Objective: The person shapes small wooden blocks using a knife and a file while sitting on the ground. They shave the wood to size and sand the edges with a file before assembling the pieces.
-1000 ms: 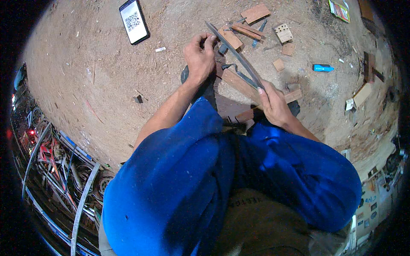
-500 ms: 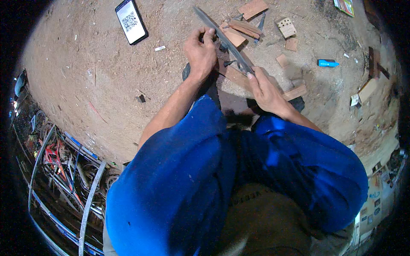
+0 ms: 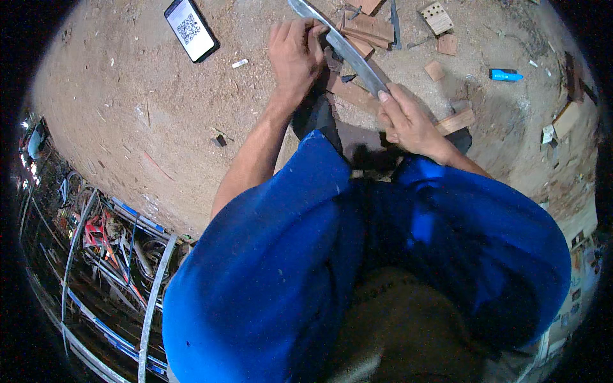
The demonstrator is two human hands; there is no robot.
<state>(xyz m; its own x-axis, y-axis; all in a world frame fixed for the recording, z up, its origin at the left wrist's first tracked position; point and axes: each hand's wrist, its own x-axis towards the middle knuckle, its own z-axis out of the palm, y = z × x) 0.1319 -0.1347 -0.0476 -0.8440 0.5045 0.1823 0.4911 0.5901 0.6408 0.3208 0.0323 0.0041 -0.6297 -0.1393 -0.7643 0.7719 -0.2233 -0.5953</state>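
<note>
A long, narrow knife-like metal blade (image 3: 354, 57) slants from the top edge down to my right hand (image 3: 412, 124). My right hand is closed around its lower end, so any handle is hidden. My left hand (image 3: 295, 60) is closed beside the blade's upper part, fingers bent, with the fingertips close against its edge. Whatever those fingers pinch, if anything, is too small or covered to make out. Just beyond the blade lie brown wood pieces (image 3: 370, 29) and a dark thin strip (image 3: 395, 25). A wooden board (image 3: 352, 94) shows under the blade between my hands.
A phone with a lit screen (image 3: 191, 30) lies on the dirt at the upper left. To the right are a block with holes (image 3: 437, 18), small wood offcuts (image 3: 435, 70) and a blue tube-shaped item (image 3: 506, 75). Metal bars (image 3: 155, 297) and clutter stand at the lower left.
The blade has turned, showing its broad, bright face instead of a dark narrow side. My right hand has rolled with it. The whole view has shifted slightly.
</note>
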